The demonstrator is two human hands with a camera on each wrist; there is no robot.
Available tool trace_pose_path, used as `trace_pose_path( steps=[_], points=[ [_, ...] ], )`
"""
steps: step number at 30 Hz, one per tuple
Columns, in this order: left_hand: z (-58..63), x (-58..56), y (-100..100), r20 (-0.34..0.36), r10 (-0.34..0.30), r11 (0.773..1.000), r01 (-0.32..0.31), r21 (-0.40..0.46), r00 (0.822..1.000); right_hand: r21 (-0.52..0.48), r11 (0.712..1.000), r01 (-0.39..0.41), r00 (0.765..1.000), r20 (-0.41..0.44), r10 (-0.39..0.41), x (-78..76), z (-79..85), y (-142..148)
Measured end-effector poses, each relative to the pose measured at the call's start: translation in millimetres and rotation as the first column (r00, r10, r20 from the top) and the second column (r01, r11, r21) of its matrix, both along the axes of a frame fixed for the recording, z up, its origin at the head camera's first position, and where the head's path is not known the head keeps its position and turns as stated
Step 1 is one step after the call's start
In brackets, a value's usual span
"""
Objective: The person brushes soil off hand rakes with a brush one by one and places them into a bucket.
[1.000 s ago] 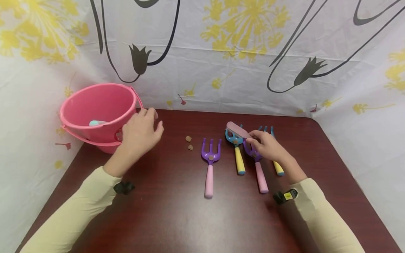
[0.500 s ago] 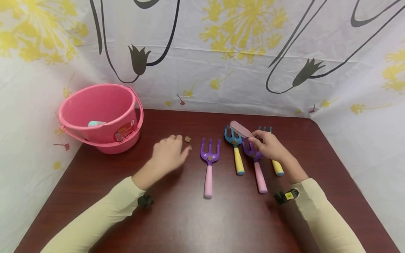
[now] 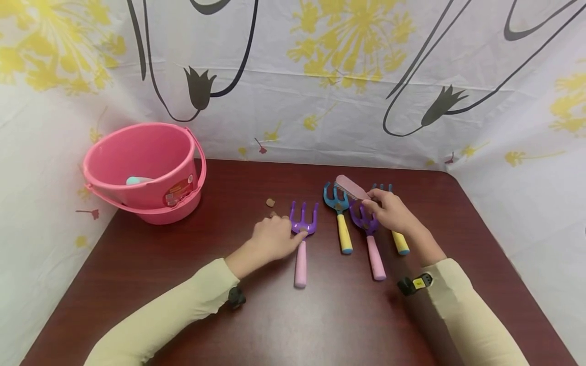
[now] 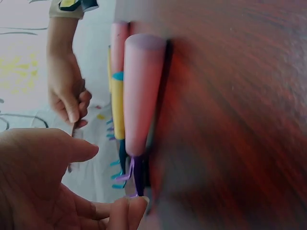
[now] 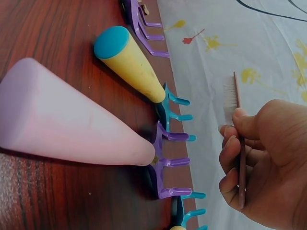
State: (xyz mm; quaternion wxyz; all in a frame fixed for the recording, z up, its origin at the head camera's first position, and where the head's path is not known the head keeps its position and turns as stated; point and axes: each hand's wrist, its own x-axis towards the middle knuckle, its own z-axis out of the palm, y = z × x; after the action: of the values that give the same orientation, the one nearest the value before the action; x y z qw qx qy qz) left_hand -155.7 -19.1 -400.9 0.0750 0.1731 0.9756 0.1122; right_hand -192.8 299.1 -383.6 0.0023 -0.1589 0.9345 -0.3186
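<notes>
My right hand (image 3: 388,211) holds a small pink brush (image 3: 350,187) by its handle, bristles facing down over the fork heads. In the right wrist view thumb and fingers pinch the brush (image 5: 238,96). My left hand (image 3: 271,240) reaches over the leftmost toy garden fork (image 3: 300,267), purple-tined with a pink handle. Its thumb overlaps the fork's neck in the head view, and the left wrist view shows thumb and fingers apart near the neck, gripping nothing. A brown crumb-like piece (image 3: 270,203) lies beyond the left fingers; another is partly hidden by them.
Beside it lie a blue fork with yellow handle (image 3: 345,234), a second purple fork with pink handle (image 3: 376,256), and another yellow-handled blue fork (image 3: 401,244). A pink bucket (image 3: 180,165) with a pale turquoise item (image 3: 137,180) inside stands at back left. White patterned cloth (image 3: 284,91) hangs behind.
My left hand has moved right and toward me, from beside the bucket past the brown pieces to the leftmost fork. My right hand keeps hold of the brush, nearly still.
</notes>
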Motion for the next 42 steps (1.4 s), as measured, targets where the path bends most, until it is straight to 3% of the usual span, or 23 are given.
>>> trace_pose_path(
  steps=[7,19,30,34,42],
  points=[
    [-7.6,3.2,15.2,0.048,-0.026,1.000,0.026,-0.013,0.999,0.004,1.000,0.004,1.000,0.017,-0.004,0.6,-1.2,1.7],
    [-14.2,8.7,25.5,0.032,-0.031,0.998,0.033,-0.058,0.999,-0.002,1.000,-0.001,0.999,0.032,0.001,1.1,-3.7,0.9],
    [-16.6,11.8,35.1,0.063,-0.057,0.996,0.062,-0.072,0.996,-0.005,1.000,-0.011,0.999,0.036,0.011,0.7,-8.0,0.9],
    [-17.3,12.8,37.3,0.051,-0.070,0.996,0.073,-0.057,0.996,-0.011,1.000,-0.016,0.999,0.043,0.016,1.3,-8.1,0.2],
    [-19.0,10.9,34.9,0.056,-0.029,1.000,0.030,-0.006,0.998,-0.020,0.999,-0.030,0.999,0.044,0.031,1.5,-6.3,-1.3]
  ],
)
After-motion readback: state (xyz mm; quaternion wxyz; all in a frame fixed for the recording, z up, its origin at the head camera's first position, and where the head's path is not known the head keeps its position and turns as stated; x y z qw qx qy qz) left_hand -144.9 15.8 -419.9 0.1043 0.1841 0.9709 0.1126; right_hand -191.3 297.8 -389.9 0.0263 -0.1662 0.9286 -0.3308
